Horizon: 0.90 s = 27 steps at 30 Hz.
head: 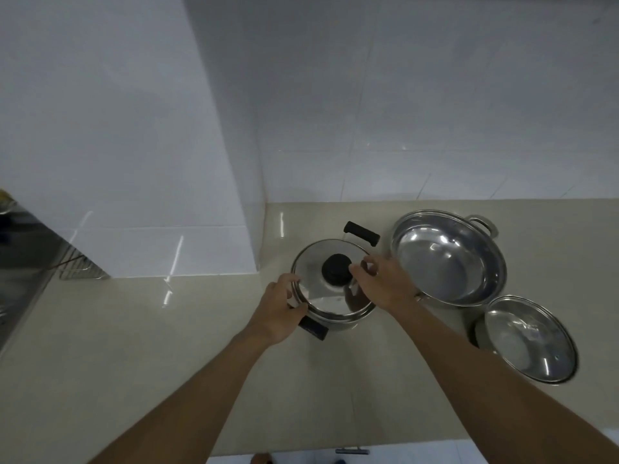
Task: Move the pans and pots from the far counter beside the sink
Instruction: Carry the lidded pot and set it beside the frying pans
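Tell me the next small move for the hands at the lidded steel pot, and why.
Probably close the right hand on the far black handle of the lidded steel pot, then lift level. The left hand already sits at the near handle, while the right rests on the lid near its black knob.

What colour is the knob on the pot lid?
Black; the knob shows best in the head view, between both hands.

Beige counter [167, 346] bears lidded pot [335, 286], wok [449, 259], seemingly another pot [526, 339].
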Each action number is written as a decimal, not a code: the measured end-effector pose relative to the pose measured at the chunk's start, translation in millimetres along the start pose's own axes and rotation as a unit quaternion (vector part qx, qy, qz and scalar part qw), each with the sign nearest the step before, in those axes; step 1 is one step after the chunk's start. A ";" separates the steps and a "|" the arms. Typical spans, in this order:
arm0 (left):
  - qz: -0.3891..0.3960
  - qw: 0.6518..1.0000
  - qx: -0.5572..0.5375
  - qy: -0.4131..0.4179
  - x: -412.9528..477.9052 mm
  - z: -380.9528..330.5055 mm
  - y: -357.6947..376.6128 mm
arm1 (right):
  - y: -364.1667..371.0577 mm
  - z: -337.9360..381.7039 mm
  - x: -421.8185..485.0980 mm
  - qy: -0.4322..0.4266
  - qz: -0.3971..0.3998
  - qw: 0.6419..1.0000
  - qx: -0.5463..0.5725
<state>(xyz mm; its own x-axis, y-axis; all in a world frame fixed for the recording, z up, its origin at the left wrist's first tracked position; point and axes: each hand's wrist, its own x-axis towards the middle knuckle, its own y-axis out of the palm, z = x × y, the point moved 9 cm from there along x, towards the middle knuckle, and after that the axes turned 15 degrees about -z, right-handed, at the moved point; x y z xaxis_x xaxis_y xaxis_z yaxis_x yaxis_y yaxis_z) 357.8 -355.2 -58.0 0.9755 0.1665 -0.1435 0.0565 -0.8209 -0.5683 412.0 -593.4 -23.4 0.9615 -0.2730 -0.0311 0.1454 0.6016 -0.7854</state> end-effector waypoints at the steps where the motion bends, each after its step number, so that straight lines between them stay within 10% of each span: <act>1: -0.002 1.000 0.005 -0.004 2.3 5.2 -5.8 | 3.7 1.1 -4.5 0.006 0.005 1.000 0.003; 18: -0.034 0.997 0.001 -0.071 10.1 25.7 -40.7 | -14.3 48.8 34.3 -0.088 -0.076 0.993 0.024; 27: -0.085 0.972 -0.024 -0.219 -16.1 41.1 -28.3 | 24.4 52.8 78.5 -0.147 0.032 0.988 -0.027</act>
<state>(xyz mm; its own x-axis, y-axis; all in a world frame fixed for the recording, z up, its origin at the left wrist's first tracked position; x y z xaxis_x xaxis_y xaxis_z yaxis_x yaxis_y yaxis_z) 331.9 -312.2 -73.0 0.7683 0.5091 -0.3879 0.2282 -0.7841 -0.5771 503.3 -560.6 -12.4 0.9958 -0.0012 0.0917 0.0762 0.5683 -0.8193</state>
